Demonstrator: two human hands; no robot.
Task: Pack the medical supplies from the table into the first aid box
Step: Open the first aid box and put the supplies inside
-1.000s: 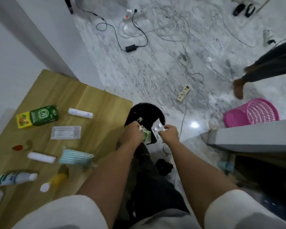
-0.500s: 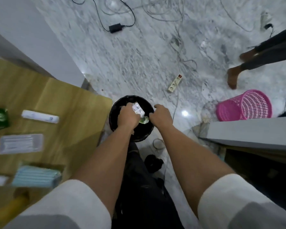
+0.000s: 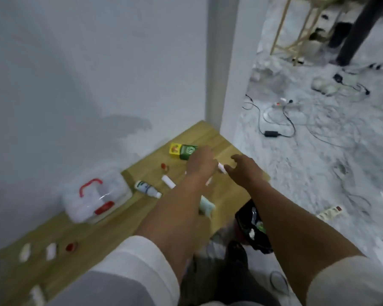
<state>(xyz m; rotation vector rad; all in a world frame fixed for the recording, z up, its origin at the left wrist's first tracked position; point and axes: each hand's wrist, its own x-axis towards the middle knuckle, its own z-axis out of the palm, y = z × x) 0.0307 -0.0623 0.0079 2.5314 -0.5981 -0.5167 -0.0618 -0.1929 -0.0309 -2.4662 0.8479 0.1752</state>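
Note:
The clear first aid box, with a red handle and red latch, stands shut against the wall on the wooden table. My left hand and my right hand hover over the table's far end, fingers apart. The end of a white tube shows between them. Beside the left hand lies a green and yellow carton. Nearer are a small red-capped item, a white roll and a white bottle with a green label. A light blue pack is half hidden under my left forearm.
Small white pieces and a red cap lie on the table's near left. A black bin holding wrappers stands on the floor by the table's edge. A power strip and loose cables cover the marble floor.
Both hands have left the black bin, where they held wrappers, and moved over the table. The view swung left and up, bringing the first aid box into sight.

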